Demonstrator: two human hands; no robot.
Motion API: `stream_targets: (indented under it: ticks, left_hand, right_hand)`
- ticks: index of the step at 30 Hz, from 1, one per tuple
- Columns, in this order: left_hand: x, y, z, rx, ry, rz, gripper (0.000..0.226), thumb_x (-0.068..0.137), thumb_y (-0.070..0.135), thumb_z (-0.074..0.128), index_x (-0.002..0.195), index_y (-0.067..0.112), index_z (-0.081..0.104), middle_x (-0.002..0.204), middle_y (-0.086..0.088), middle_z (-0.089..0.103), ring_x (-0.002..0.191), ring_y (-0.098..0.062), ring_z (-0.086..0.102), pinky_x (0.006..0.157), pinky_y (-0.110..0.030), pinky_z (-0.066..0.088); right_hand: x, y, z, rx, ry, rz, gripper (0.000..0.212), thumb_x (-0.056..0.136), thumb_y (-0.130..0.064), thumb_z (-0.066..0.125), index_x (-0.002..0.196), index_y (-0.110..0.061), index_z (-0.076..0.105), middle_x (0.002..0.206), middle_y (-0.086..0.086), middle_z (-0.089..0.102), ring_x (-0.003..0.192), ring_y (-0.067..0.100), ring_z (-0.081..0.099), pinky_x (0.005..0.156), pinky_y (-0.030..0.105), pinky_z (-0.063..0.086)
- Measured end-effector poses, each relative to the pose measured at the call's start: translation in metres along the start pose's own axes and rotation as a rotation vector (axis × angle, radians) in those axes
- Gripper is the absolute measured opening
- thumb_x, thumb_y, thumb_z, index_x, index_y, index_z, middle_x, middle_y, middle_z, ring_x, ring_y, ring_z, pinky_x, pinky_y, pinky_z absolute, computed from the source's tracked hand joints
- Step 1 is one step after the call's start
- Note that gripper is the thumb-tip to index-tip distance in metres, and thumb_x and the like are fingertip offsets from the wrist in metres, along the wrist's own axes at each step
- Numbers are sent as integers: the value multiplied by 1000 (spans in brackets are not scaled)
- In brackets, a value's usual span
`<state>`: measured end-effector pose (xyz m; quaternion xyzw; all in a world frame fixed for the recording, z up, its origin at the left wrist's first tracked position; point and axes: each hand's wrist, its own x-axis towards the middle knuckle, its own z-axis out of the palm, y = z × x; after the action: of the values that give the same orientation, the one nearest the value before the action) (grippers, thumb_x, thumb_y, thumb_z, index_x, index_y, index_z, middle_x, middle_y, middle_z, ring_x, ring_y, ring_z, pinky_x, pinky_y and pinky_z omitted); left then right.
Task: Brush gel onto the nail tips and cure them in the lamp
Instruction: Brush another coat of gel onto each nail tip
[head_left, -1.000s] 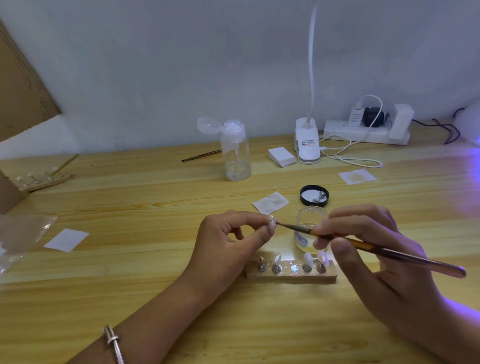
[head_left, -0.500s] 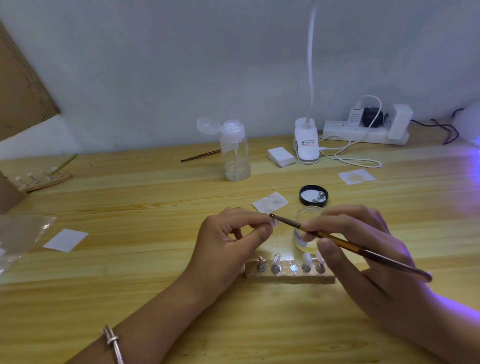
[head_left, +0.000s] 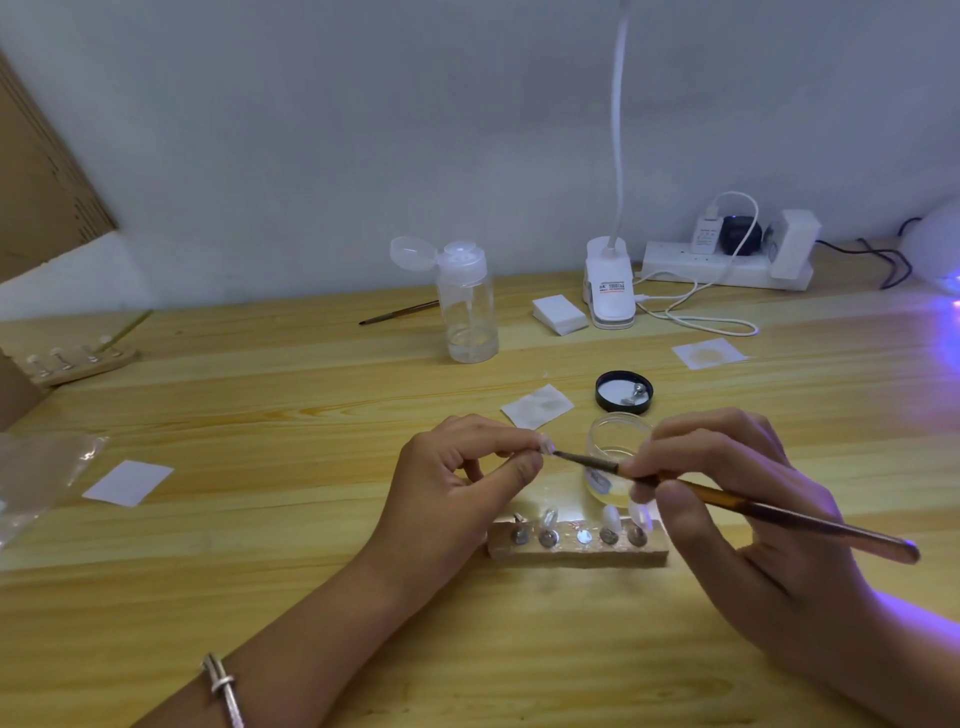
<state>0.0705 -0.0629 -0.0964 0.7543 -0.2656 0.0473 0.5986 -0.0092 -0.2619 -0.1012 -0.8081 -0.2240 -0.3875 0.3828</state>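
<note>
My left hand (head_left: 457, 483) pinches a small clear nail tip (head_left: 546, 446) between thumb and forefinger above the table. My right hand (head_left: 737, 509) grips a thin brown brush (head_left: 769, 514) like a pen, and its bristle end touches the nail tip. Below them lies a wooden holder block (head_left: 576, 551) with several nail tips standing on metal pegs. An open clear gel jar (head_left: 618, 441) stands just behind the brush, its black lid (head_left: 623, 392) lying farther back. The curing lamp (head_left: 935, 244) glows purple at the far right edge, mostly out of frame.
A clear pump bottle (head_left: 467, 306) with its cap flipped open stands at the back, a second brush (head_left: 400, 313) beside it. White wipes (head_left: 537, 406), a pad stack (head_left: 560, 314), a clip desk lamp (head_left: 610, 286), a power strip (head_left: 727, 265), another holder (head_left: 72, 361) and a plastic bag (head_left: 36, 473) lie around.
The brush tip slid a little over the nail tip and back to its edge. My right hand shifted slightly, and my left hand stayed where it was.
</note>
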Motion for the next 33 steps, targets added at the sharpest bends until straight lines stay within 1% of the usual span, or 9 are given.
stream_targets:
  ticks: [3, 7, 9, 13, 17, 21, 26, 31, 33]
  left_hand:
    - [0, 0, 0, 5, -1, -2, 17, 79, 13, 75, 82, 30, 78, 86, 7, 76, 86, -10, 62, 62, -16, 40]
    - [-1, 1, -1, 15, -3, -3, 19, 81, 7, 76, 83, 26, 79, 86, 12, 76, 85, -8, 62, 63, -15, 40]
    - [-1, 1, -1, 26, -4, -9, 18, 82, 6, 76, 83, 24, 79, 86, 13, 76, 84, -7, 62, 63, -15, 40]
    - [-1, 3, -1, 43, 5, -13, 23, 81, 6, 77, 81, 29, 78, 85, 9, 76, 84, -7, 61, 63, -17, 41]
    - [-1, 4, -1, 33, 3, -1, 18, 80, 12, 76, 81, 30, 77, 86, 13, 76, 86, -11, 63, 62, -17, 41]
    - [-1, 3, -2, 35, -1, -1, 22, 81, 9, 76, 81, 31, 77, 86, 11, 76, 86, -10, 63, 62, -18, 42]
    - [-2, 3, -1, 38, 6, 12, 18, 79, 16, 74, 79, 34, 76, 85, 13, 75, 84, -5, 62, 62, -15, 41]
    - [-2, 0, -1, 53, 6, 2, 13, 77, 22, 72, 79, 34, 77, 84, 8, 75, 84, -8, 62, 62, -22, 43]
    - [-2, 0, -1, 56, 0, 2, 13, 78, 22, 72, 80, 33, 77, 85, 9, 75, 85, -9, 62, 62, -22, 43]
  right_hand:
    - [2, 1, 2, -32, -32, -6, 21, 94, -22, 52, 101, -13, 69, 99, -11, 69, 103, 10, 61, 86, 41, 45]
    - [0, 1, 1, 27, -5, 30, 17, 90, -19, 53, 90, -16, 69, 90, -8, 67, 97, 11, 62, 84, 37, 45]
    - [0, 1, 0, 36, 12, 30, 15, 90, -19, 52, 92, -19, 67, 90, -10, 66, 97, 10, 61, 83, 36, 44]
    - [2, 4, 2, -7, -53, 24, 18, 95, -23, 52, 101, -18, 69, 99, -17, 67, 104, 9, 62, 90, 33, 43]
    - [-1, 4, 1, 45, 7, 52, 17, 91, -20, 52, 91, -17, 69, 89, -7, 66, 98, 15, 61, 84, 35, 45]
    - [2, 5, 2, 17, -26, 31, 18, 95, -22, 50, 103, -18, 66, 94, -19, 65, 104, 11, 60, 86, 36, 44]
    - [0, 5, 2, 41, -10, 46, 16, 91, -20, 51, 93, -21, 67, 92, -13, 63, 100, 12, 59, 81, 35, 45]
    - [2, 4, 2, 1, -43, 23, 20, 94, -23, 50, 99, -15, 68, 95, -16, 66, 103, 10, 59, 83, 40, 45]
    - [1, 4, 2, 10, -34, 29, 19, 91, -21, 52, 93, -15, 69, 91, -13, 65, 99, 10, 59, 80, 40, 44]
